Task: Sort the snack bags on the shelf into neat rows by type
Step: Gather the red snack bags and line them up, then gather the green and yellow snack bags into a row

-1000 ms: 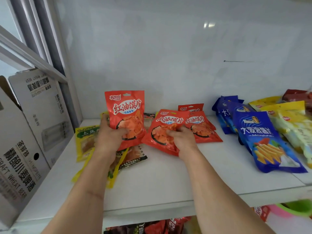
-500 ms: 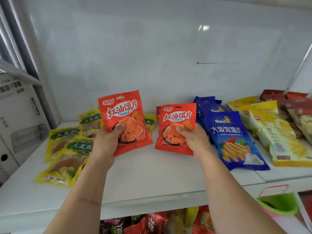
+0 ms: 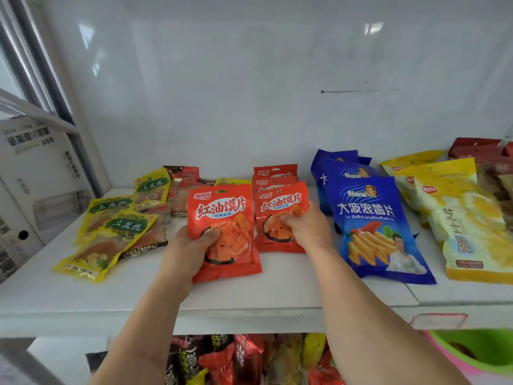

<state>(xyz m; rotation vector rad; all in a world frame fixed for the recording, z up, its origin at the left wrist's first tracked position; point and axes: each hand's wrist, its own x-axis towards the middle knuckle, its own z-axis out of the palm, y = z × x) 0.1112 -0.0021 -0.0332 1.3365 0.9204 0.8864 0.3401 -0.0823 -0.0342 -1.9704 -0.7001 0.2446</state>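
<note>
My left hand [image 3: 188, 251] grips a red snack bag [image 3: 222, 218] at its lower left, held tilted just over the white shelf [image 3: 249, 290]. My right hand [image 3: 305, 226] grips a second red bag [image 3: 280, 212] of the same kind, low over the shelf in front of two more red bags [image 3: 273, 173] stacked behind it. Yellow-green bags [image 3: 116, 220] lie loosely at the left, with dark red bags [image 3: 180, 187] behind them. Blue bags [image 3: 372, 218] lie to the right of my right hand.
Pale yellow bags [image 3: 460, 218] and dark red packs [image 3: 477, 148] fill the shelf's right end. A cardboard box [image 3: 33, 176] stands at the left. Below the shelf are more snack bags [image 3: 238, 359] and a green bowl [image 3: 483, 354]. The white wall backs the shelf.
Both hands have lowered their red bags toward the shelf. The right bag has moved back against the stacked red bags. The camera view has shifted slightly.
</note>
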